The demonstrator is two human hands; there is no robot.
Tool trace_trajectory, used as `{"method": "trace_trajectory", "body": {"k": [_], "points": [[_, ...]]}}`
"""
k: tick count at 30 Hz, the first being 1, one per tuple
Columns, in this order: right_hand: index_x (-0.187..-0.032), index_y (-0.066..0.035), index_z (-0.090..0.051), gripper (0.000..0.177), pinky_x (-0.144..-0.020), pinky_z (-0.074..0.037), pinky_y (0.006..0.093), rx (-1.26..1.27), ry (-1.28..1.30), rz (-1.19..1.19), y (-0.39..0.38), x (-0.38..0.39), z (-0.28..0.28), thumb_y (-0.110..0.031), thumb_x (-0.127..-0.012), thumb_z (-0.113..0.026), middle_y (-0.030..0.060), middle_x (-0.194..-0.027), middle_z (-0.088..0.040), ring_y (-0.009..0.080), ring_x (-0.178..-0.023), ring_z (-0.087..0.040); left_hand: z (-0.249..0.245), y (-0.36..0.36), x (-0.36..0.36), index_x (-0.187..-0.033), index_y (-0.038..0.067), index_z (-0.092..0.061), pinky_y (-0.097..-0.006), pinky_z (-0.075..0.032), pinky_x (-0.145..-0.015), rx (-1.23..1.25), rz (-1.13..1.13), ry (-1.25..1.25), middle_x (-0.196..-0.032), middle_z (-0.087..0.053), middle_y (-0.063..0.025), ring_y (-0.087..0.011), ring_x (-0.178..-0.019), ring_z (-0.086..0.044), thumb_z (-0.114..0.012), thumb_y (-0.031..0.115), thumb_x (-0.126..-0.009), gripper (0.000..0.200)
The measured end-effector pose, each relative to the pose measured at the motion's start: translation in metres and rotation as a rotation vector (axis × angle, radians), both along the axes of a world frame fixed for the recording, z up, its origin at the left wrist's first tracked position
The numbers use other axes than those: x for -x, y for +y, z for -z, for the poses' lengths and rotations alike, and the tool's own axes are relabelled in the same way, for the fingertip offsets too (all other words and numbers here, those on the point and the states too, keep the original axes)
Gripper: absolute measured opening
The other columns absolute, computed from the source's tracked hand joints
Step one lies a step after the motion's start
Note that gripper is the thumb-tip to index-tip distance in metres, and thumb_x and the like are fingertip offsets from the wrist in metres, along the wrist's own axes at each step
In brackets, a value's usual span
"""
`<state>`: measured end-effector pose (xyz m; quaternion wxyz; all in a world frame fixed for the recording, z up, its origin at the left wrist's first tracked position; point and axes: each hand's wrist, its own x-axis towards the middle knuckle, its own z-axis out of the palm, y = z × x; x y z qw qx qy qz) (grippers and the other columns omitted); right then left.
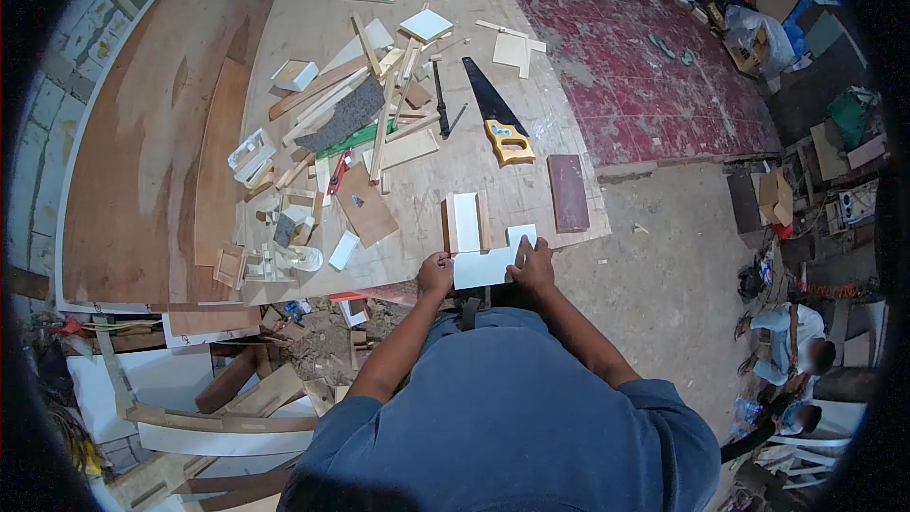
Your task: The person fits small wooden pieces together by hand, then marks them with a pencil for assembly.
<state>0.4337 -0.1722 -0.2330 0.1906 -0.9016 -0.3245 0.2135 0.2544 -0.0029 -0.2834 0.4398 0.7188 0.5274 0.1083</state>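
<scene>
A flat white panel (482, 269) lies at the table's front edge, between my two hands. My left hand (436, 276) is closed at its left end, with the fingertips partly hidden. At the other end, my right hand (534, 265) grips the panel's right side, its fingers against a small white piece (520, 231). Just beyond the panel stands a small wooden tray-like piece (464, 223), white inside with brown side strips. To the right rests a reddish-brown block (568, 193).
A handsaw (499, 119) with a yellow handle lies farther up the wooden table (427, 256). Wood strips and offcuts (332, 104) are piled left of it, near red pliers-like tool (338, 173). Two people (796, 351) sit at far right.
</scene>
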Motion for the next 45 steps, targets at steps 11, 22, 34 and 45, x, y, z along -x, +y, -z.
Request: {"method": "trace_trajectory", "body": {"k": [11, 22, 34, 45], "points": [[-0.141, -0.004, -0.041, 0.089, -0.101, -0.041, 0.0517, -0.011, -0.056, -0.019, 0.003, -0.002, 0.004, -0.029, -0.066, -0.081, 0.0302, -0.132, -0.04, 0.0462, -0.119, -0.043, 0.002, 0.004, -0.002, -0.109, 0.004, -0.07, -0.0388, -0.053, -0.086, -0.028, 0.011, -0.005, -0.105, -0.07, -0.0179, -0.0314, -0.097, -0.068, -0.063, 0.021, -0.084, 0.031], [-0.143, -0.006, -0.039, 0.093, -0.097, -0.045, 0.0501, 0.031, -0.055, -0.018, 0.013, -0.014, 0.011, -0.033, -0.066, -0.083, 0.0271, -0.132, -0.039, 0.0452, -0.117, -0.045, 0.025, 0.018, -0.009, -0.101, 0.002, -0.071, -0.0351, -0.055, -0.079, -0.067, -0.003, -0.054, -0.091, -0.073, -0.0148, -0.0234, -0.084, -0.071, -0.072, 0.016, -0.079, 0.026], [-0.144, -0.007, -0.036, 0.094, -0.096, -0.046, 0.0503, 0.063, -0.069, -0.03, 0.032, -0.026, 0.002, -0.034, -0.067, -0.083, 0.0272, -0.135, -0.037, 0.046, -0.118, -0.044, 0.051, 0.03, -0.014, -0.104, 0.002, -0.069, -0.0307, -0.056, -0.05, -0.045, -0.018, -0.134, -0.087, -0.072, -0.0114, -0.0175, -0.06, -0.067, -0.068, 0.012, -0.083, 0.023], [-0.146, -0.022, -0.036, 0.101, -0.098, -0.04, 0.0665, 0.233, -0.072, -0.274, 0.031, -0.007, -0.032, -0.038, -0.061, -0.088, 0.0275, -0.153, -0.019, 0.0504, -0.137, -0.026, 0.043, 0.035, -0.016, -0.105, 0.002, -0.067, -0.0308, -0.056, -0.052, -0.044, 0.036, -0.063, -0.089, -0.072, -0.01, -0.0157, -0.058, -0.066, -0.067, 0.014, -0.085, 0.023]]}}
